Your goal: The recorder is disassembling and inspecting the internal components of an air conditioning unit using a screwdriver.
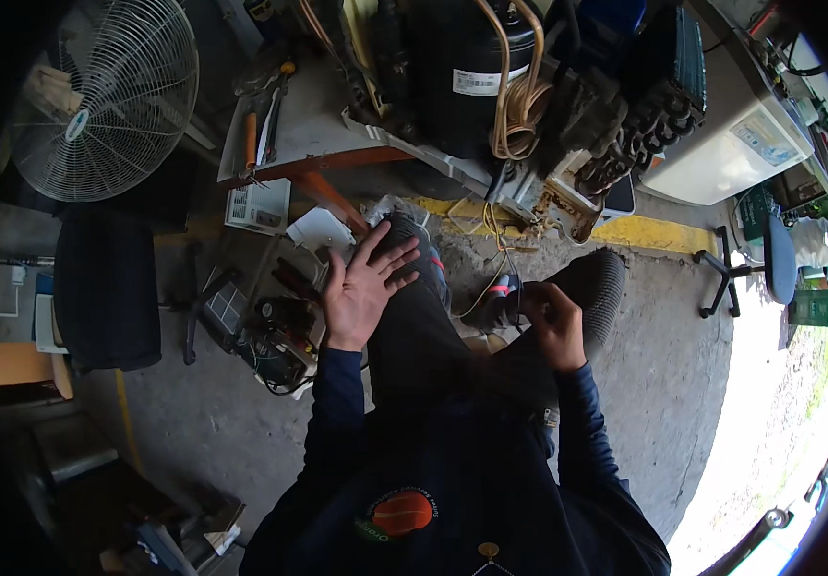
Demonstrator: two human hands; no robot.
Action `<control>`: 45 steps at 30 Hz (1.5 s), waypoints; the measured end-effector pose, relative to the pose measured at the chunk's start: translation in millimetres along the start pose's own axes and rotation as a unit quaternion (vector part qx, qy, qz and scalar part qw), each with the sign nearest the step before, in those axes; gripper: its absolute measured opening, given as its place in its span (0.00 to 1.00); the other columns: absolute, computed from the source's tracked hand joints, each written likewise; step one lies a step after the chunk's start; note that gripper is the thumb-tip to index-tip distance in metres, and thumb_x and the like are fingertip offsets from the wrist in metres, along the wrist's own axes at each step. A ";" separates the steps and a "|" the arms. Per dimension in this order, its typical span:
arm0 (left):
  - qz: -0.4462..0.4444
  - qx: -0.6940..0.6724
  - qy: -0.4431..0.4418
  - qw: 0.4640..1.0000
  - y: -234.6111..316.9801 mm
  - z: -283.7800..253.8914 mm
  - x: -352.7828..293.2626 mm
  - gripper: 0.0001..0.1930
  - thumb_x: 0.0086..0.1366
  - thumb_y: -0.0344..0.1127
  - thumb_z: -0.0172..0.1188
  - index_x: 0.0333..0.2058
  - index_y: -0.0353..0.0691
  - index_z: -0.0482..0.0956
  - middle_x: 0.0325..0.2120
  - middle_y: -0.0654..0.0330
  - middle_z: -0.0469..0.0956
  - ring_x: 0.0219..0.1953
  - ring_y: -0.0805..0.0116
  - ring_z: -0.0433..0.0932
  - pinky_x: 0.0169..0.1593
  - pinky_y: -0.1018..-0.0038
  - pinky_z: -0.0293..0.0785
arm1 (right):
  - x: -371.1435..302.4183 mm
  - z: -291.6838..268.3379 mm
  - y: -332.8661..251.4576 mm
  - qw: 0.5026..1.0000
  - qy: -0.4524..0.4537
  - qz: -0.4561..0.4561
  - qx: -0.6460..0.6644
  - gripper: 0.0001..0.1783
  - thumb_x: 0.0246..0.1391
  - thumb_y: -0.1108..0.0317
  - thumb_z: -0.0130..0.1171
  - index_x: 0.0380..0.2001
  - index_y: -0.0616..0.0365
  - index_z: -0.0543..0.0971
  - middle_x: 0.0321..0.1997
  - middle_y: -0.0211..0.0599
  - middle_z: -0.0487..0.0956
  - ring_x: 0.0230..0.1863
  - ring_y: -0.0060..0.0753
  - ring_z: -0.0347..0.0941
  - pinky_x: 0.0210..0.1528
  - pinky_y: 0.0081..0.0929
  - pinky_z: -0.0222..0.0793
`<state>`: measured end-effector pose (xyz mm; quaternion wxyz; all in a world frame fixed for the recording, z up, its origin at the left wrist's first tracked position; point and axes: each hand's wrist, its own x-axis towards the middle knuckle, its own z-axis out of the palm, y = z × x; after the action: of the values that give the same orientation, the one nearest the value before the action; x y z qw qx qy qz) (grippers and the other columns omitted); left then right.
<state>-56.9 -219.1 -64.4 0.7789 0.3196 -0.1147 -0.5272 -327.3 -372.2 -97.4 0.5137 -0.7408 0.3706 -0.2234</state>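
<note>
Currently, left hand spread, palm up, near a knee, right hand curled, pinch unclear, wires ahead of it

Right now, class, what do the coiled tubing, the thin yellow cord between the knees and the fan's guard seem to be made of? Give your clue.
Coiled tubing: probably copper, smooth and bare, from its reddish-brown sheen.
Thin yellow cord: perhaps plastic-coated wire, from its even colour and loose bends; too fine to be sure.
Fan's guard: likely metal wire, pale-finished, from its thin, glinting strands.
</note>
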 end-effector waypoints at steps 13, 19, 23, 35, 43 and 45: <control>-0.003 0.146 0.104 0.984 -41.9 -49.2 -19.5 0.36 0.80 0.62 0.33 0.65 0.37 0.70 0.40 0.53 0.82 0.36 0.63 0.82 0.49 0.71 0.75 | -7.8 73.2 -112.3 0.943 -0.264 -0.192 -0.061 0.23 0.64 0.55 0.59 0.52 0.64 0.78 0.49 0.48 0.82 0.41 0.51 0.78 0.47 0.38 0.74; -0.079 -0.173 0.078 0.979 -66.6 -22.3 -30.4 0.43 0.77 0.70 0.24 0.73 0.39 0.57 0.71 0.49 0.59 0.70 0.55 0.64 0.72 0.58 0.59 | 4.5 142.4 -95.1 0.825 -0.093 -0.451 -0.327 0.34 0.66 0.43 0.53 0.55 0.67 0.75 0.49 0.49 0.79 0.42 0.51 0.77 0.48 0.36 0.74; -0.032 0.043 0.019 0.998 -35.0 -24.7 -42.5 0.42 0.78 0.67 0.25 0.74 0.39 0.53 0.73 0.49 0.56 0.73 0.56 0.57 0.74 0.59 0.53 | 21.0 160.2 -103.3 0.812 -0.167 -0.453 -0.328 0.36 0.67 0.40 0.50 0.53 0.69 0.74 0.42 0.48 0.79 0.35 0.51 0.76 0.40 0.36 0.73; 0.021 0.320 0.083 0.943 71.2 -96.0 -58.6 0.30 0.80 0.49 0.46 0.72 0.36 0.58 0.54 0.48 0.78 0.50 0.61 0.84 0.55 0.67 0.80 | 48.6 144.3 -51.8 0.865 -0.237 -0.295 -0.330 0.16 0.68 0.55 0.54 0.43 0.58 0.80 0.23 0.45 0.78 0.19 0.53 0.72 0.24 0.42 0.65; 0.072 0.525 0.687 0.497 139.5 -574.8 -59.2 0.15 0.62 0.35 0.58 0.44 0.35 0.82 0.31 0.48 0.85 0.28 0.52 0.85 0.30 0.57 0.78 | -1.3 87.3 -28.1 0.960 -0.249 -0.020 -0.126 0.13 0.58 0.78 0.54 0.44 0.59 0.83 0.24 0.41 0.79 0.21 0.35 0.71 0.26 0.31 0.67; 0.076 0.543 0.646 0.532 126.4 -589.2 1.3 0.15 0.62 0.36 0.57 0.44 0.35 0.83 0.31 0.48 0.85 0.29 0.51 0.85 0.30 0.57 0.78 | -5.2 70.7 -11.8 0.958 -0.221 -0.001 -0.183 0.12 0.58 0.75 0.55 0.44 0.59 0.82 0.25 0.43 0.80 0.22 0.40 0.72 0.27 0.34 0.67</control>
<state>342.0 32.2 -439.7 0.3549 0.9244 0.1314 0.0477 -276.5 -323.7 -112.6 0.4383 -0.8533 0.2821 0.0169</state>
